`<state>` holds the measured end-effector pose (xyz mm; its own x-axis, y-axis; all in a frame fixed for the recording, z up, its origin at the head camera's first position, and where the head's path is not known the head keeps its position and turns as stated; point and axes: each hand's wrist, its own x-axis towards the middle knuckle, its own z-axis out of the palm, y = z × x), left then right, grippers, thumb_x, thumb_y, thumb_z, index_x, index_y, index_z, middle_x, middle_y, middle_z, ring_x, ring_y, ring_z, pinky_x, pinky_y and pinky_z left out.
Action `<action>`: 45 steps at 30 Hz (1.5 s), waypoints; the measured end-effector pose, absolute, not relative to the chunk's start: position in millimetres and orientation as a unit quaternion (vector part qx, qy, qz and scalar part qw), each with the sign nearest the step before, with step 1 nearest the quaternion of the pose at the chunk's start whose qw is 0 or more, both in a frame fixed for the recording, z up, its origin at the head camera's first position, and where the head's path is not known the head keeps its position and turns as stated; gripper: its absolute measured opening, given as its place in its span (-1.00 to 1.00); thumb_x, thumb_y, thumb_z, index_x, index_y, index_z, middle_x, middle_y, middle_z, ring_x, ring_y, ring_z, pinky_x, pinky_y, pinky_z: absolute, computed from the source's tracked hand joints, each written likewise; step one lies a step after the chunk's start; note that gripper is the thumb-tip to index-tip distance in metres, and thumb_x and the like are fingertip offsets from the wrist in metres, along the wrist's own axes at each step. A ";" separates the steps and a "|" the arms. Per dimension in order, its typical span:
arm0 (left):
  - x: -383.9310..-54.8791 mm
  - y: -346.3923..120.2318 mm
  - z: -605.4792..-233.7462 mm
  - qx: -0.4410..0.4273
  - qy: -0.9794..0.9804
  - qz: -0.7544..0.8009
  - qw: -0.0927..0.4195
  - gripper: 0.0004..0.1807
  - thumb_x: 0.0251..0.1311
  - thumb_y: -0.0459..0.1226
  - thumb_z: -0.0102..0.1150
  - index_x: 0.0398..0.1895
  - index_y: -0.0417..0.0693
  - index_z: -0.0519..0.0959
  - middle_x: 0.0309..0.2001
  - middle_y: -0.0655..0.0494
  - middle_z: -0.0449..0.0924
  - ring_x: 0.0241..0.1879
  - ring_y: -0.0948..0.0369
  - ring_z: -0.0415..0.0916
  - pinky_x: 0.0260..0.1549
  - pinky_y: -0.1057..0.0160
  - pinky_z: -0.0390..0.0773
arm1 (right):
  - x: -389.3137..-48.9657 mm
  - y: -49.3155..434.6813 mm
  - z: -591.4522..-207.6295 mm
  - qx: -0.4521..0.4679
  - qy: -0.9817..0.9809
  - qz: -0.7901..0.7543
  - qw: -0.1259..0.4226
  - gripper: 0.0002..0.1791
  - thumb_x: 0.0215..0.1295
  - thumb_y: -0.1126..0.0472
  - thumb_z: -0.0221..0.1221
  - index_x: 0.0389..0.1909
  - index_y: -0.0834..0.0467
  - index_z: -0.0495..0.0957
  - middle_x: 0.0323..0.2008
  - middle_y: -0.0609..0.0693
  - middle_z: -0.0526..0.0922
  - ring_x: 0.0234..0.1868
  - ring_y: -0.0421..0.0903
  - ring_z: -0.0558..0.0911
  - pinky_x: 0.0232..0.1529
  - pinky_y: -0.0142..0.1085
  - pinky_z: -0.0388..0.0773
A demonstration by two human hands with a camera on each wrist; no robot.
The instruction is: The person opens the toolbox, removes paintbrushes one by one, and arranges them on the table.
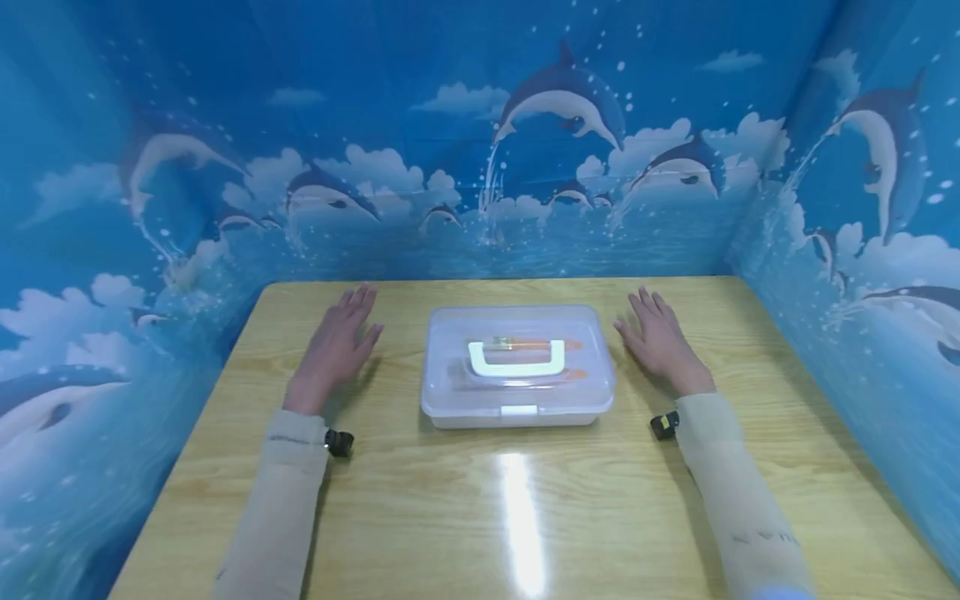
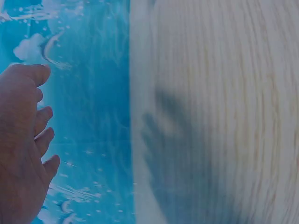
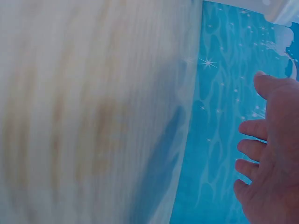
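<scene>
A translucent plastic box [image 1: 517,400] with a lid sits on the wooden table, its white carry handle [image 1: 517,369] lying flat on top and a white latch [image 1: 519,411] at the front. Through the lid show a brush [image 1: 525,342] with an orange handle and other orange shapes. To the box's left, my left hand [image 1: 339,342] is palm down with fingers straight, holding nothing. My right hand [image 1: 660,340] is spread on the other side, thumb toward the box, also holding nothing. Both wrist views show the hands over the table with their shadows below.
The wooden table [image 1: 420,508] ends at a blue curtain [image 1: 420,200] printed with dolphins, which hangs behind it and along both sides. Small black cameras [image 1: 340,442] are strapped at the wrists, over light sleeves [image 1: 273,508]. A bright reflection lies on the table front.
</scene>
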<state>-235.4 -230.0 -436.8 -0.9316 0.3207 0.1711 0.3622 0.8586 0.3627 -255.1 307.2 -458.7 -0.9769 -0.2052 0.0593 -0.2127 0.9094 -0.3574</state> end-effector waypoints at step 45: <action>-146.9 -147.9 -433.2 -0.489 -0.825 -0.137 0.250 -0.46 0.57 -0.03 -0.08 0.40 -0.16 0.45 0.44 -0.11 0.40 0.42 -0.09 0.36 0.35 -0.13 0.47 | -121.1 182.1 -427.9 0.567 -0.686 0.394 0.230 -0.69 0.50 0.28 0.09 0.09 0.39 0.60 0.08 0.31 0.67 0.19 0.16 0.62 0.45 -0.11 0.43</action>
